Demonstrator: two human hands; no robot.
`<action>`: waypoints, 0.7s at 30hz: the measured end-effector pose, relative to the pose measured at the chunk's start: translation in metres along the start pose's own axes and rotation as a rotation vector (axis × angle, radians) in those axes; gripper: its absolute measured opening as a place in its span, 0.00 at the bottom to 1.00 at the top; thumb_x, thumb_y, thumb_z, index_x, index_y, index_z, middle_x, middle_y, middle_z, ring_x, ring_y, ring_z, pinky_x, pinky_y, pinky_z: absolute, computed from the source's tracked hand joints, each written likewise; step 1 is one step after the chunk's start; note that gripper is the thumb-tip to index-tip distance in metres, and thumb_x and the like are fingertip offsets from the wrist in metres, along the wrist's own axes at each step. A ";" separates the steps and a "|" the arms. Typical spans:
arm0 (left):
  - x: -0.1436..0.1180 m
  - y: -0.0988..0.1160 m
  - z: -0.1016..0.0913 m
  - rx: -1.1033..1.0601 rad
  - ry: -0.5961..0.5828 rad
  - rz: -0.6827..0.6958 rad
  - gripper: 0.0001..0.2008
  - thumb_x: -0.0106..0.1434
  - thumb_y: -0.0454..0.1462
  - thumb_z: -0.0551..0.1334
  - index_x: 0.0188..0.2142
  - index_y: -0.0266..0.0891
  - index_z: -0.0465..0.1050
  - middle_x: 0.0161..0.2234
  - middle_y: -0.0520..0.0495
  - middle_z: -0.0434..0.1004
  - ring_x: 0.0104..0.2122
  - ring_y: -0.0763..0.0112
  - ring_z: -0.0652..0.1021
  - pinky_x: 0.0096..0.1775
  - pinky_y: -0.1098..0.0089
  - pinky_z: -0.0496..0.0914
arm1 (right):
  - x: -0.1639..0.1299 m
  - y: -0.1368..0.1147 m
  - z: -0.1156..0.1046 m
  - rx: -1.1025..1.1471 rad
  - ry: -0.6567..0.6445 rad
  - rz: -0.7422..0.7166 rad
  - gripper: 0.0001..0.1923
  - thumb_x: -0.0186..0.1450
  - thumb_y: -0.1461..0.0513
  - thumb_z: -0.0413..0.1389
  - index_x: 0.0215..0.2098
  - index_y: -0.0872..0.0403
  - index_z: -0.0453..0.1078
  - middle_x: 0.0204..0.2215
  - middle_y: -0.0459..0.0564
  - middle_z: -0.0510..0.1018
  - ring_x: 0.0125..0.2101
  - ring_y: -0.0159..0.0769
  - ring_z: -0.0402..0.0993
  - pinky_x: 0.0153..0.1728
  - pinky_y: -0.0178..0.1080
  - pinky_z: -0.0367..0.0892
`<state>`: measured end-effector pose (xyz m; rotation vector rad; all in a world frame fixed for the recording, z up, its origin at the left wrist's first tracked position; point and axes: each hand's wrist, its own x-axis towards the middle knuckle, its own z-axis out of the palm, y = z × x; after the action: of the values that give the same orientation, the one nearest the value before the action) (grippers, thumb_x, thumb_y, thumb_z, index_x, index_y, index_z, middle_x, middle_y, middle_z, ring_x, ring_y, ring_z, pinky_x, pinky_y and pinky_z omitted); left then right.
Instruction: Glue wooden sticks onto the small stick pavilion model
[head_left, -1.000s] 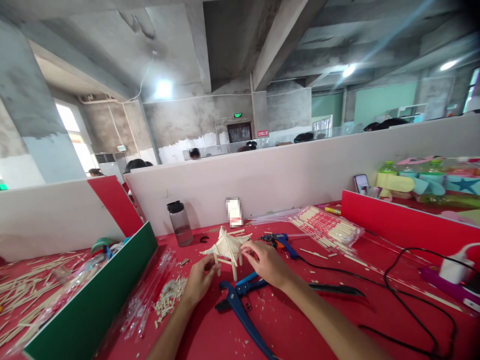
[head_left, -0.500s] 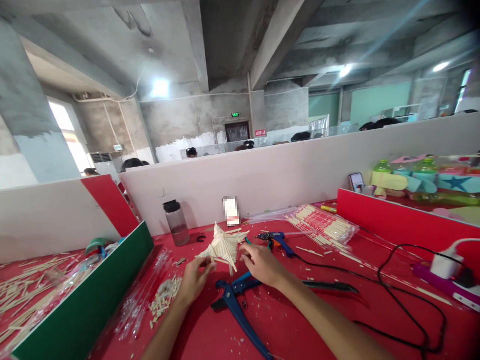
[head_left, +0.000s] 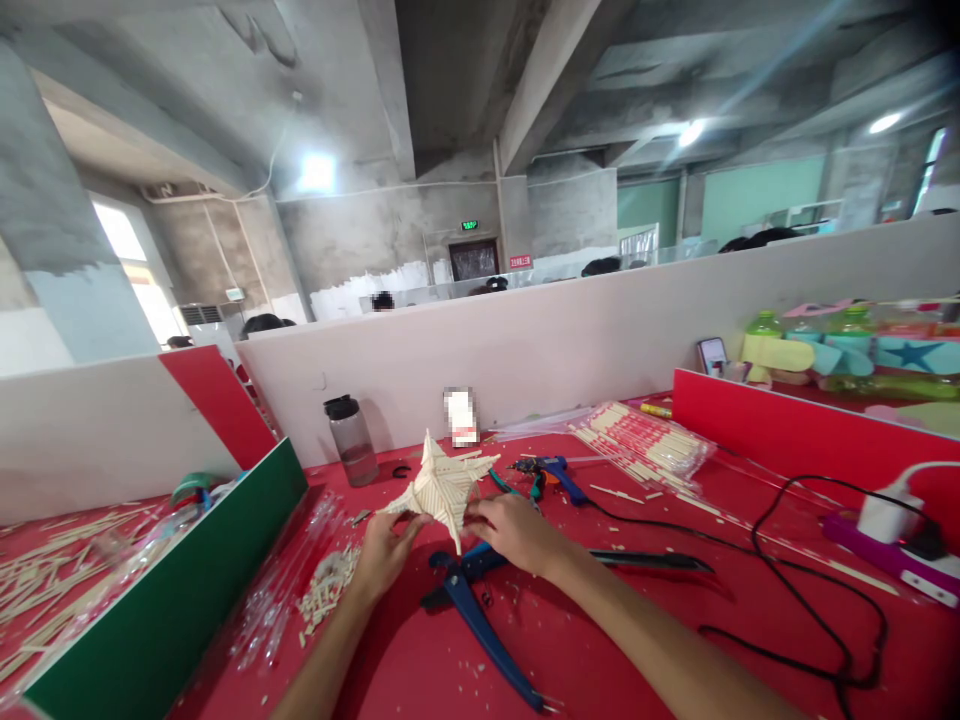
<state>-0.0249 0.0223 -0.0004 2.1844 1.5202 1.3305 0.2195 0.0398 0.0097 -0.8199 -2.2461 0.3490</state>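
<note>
A pale star made of thin wooden sticks is held up off the red tabletop between my two hands. My left hand has its fingers closed on the star's lower left arm. On the other side, the curled fingers of my right hand grip the star's right edge. Below the star lies a blue-handled cutter, its head under my right hand. Just behind that hand are a blue glue gun and green-handled pliers.
A water bottle stands at the back left. Bundled chopsticks lie at the back right. Stick offcuts and clear glue sticks are left of my hands. A black cable loops on the right near a purple power strip.
The star has turned and tilted, so its lower point now hangs further left. Both hands have shifted slightly with it, the right one a little to the left.
</note>
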 end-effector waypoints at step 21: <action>0.000 -0.008 0.006 0.072 0.005 -0.051 0.19 0.60 0.48 0.60 0.20 0.38 0.74 0.19 0.48 0.77 0.22 0.67 0.72 0.27 0.69 0.63 | -0.005 -0.007 -0.008 -0.038 -0.030 -0.014 0.17 0.70 0.51 0.56 0.36 0.51 0.82 0.33 0.52 0.85 0.35 0.40 0.82 0.32 0.34 0.64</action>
<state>-0.0259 0.0280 -0.0084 2.1704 1.6380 1.2860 0.2248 0.0317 0.0158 -0.8231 -2.2921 0.3143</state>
